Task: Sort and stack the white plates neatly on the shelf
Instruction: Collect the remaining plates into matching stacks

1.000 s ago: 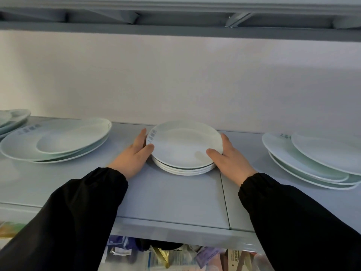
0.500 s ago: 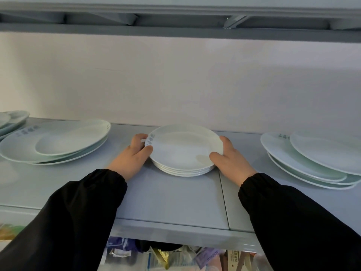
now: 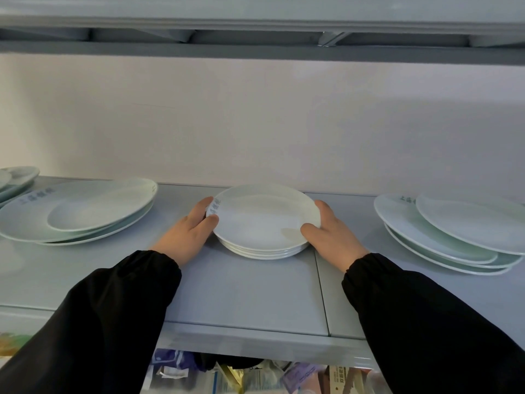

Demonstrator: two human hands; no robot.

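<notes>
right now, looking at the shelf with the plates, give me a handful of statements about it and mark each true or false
1. Both hands grip the middle stack of plates, the left hand and the right hand on opposite sides. True.
2. The middle stack is a single plate. False: several rims show, one under another.
3. The plates on the right sit in a neat, aligned pile. False: they are offset, each overlapping the next.
4. The shelf has a seam running front to back, just right of the middle stack. True.
5. The plates on the left are stacked higher than the shelf above. False: they lie low and flat.
</notes>
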